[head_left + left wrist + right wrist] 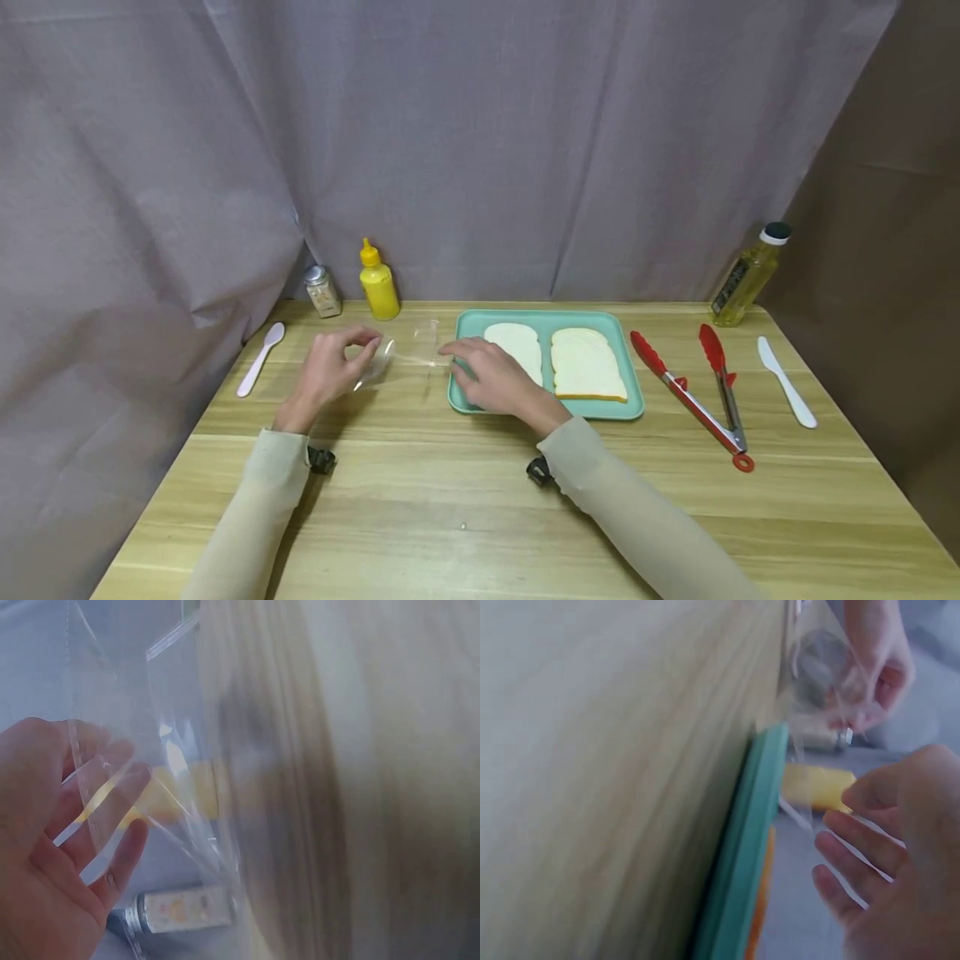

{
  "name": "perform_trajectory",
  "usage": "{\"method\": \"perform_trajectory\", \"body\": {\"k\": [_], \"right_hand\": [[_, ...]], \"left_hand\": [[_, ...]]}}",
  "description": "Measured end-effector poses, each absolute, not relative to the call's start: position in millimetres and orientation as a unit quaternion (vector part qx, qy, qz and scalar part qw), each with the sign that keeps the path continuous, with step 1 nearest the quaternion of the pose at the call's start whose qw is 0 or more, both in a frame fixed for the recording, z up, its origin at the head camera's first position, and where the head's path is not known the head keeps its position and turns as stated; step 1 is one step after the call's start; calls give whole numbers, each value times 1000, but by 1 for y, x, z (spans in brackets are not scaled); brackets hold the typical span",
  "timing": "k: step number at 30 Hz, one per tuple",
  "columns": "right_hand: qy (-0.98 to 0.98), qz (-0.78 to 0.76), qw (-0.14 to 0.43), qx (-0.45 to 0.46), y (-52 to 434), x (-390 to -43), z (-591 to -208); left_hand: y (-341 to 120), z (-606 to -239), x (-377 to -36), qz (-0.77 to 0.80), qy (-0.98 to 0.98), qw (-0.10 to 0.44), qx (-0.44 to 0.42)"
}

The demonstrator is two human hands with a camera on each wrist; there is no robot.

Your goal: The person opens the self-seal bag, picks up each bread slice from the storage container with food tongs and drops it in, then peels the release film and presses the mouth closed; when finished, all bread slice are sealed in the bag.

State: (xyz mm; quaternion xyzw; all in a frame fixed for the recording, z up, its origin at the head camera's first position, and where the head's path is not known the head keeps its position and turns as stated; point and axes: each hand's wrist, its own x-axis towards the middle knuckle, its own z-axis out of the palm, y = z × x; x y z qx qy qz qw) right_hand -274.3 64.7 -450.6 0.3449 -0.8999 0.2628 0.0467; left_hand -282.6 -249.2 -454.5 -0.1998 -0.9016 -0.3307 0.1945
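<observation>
Spanning the gap between two hands: a clear bag [408, 357], above the table [420, 517], left of the tray [634, 402]. The left hand [327, 373] pinches the bag between thumb and fingers; the right hand [491, 379], fingers loosely spread, reaches its other side over the tray's left rim. Whether those fingertips touch the film cannot be told. Likely faults: the thin film could slip or crumple if the right fingers find no edge, and the low right hand could nudge the tray or the left slice [519, 340], beside the right slice [588, 367]. Farther out lie the tongs [697, 414], knife [787, 385] and spoon [261, 360]. Labels: the oil bottle [752, 275] bears a dark, lettered panel, illegible; the jar [323, 293] a patterned label, unreadable; the yellow bottle [380, 292] shows none.
</observation>
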Motion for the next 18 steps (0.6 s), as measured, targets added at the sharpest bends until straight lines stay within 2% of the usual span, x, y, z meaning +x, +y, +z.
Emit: {"method": "perform_trajectory", "body": {"k": [11,18], "right_hand": [[-903,325,168,224,151,-257,-434],[-914,324,179,165,215,-244,-436]], "left_hand": [[-245,-458,-284,-335,-900,187,-206],[-245,-458,-282,-329,-904,183,-202]]}}
